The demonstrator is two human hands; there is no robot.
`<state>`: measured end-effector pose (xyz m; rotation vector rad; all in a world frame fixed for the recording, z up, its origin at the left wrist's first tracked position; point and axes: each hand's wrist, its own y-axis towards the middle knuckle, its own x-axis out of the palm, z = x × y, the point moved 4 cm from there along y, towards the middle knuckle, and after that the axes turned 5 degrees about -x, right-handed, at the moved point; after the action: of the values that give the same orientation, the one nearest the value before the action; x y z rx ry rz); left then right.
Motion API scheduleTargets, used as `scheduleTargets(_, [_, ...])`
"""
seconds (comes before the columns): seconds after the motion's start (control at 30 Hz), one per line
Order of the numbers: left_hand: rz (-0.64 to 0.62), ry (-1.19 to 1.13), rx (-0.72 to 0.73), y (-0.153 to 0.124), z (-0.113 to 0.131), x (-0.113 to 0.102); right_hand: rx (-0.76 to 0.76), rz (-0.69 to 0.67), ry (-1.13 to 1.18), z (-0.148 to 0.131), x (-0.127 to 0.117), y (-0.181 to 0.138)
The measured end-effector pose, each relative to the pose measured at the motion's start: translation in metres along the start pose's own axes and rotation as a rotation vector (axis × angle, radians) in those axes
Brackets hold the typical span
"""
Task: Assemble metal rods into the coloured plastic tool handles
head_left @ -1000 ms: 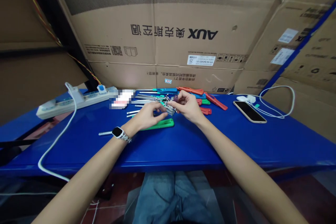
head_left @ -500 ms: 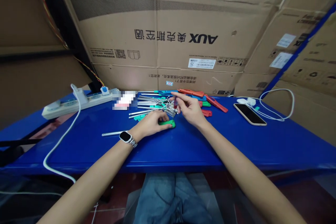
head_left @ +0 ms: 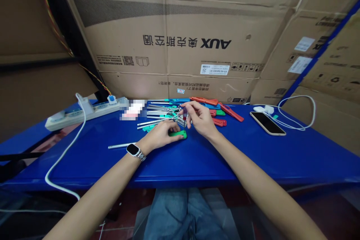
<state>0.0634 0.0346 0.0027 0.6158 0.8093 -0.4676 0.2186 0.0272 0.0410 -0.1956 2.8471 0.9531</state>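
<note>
My left hand (head_left: 162,133) is closed around a green long-stem lighter (head_left: 182,134) and presses it against the blue table. A metal tube (head_left: 120,145) sticks out on the far side of my wrist, apparently this lighter's stem; the join is hidden under the hand. My right hand (head_left: 201,120) pinches the dark red handle of a screwdriver (head_left: 185,114). The screwdriver stands nearly upright, its tip at the right end of the green casing. Behind both hands lies a pile of lighter parts: metal tubes (head_left: 157,113), teal pieces and wires.
Red casings (head_left: 231,112) and an orange casing (head_left: 204,101) lie behind my right hand. A phone (head_left: 267,123) with white cable and a charger is at the right. At the left sits a power strip (head_left: 84,112). A cardboard wall (head_left: 180,18) closes off the back.
My right fingers have shifted on the screwdriver: the index finger stretched out over its top has come down beside the handle. The left hand keeps its hold on the lighter.
</note>
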Motion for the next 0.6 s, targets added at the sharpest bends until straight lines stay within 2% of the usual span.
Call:
scheduleTargets(0.23, [0.025, 0.083, -0.003, -0.002, -0.001, 0.002, -0.037, -0.078, -0.124, 0.004, 0.004, -0.008])
scheduleTargets(0.37, [0.047, 0.146, -0.053, -0.001, 0.003, 0.007, -0.148, -0.072, -0.547, 0.008, 0.021, -0.021])
scheduleTargets(0.47, [0.049, 0.174, -0.104, 0.000, 0.003, 0.009, -0.191, -0.145, -0.840, 0.013, 0.033, -0.028])
scheduleTargets(0.6, [0.053, 0.231, -0.121, 0.001, -0.001, 0.009, -0.170, -0.167, -0.980, 0.013, 0.029, -0.030])
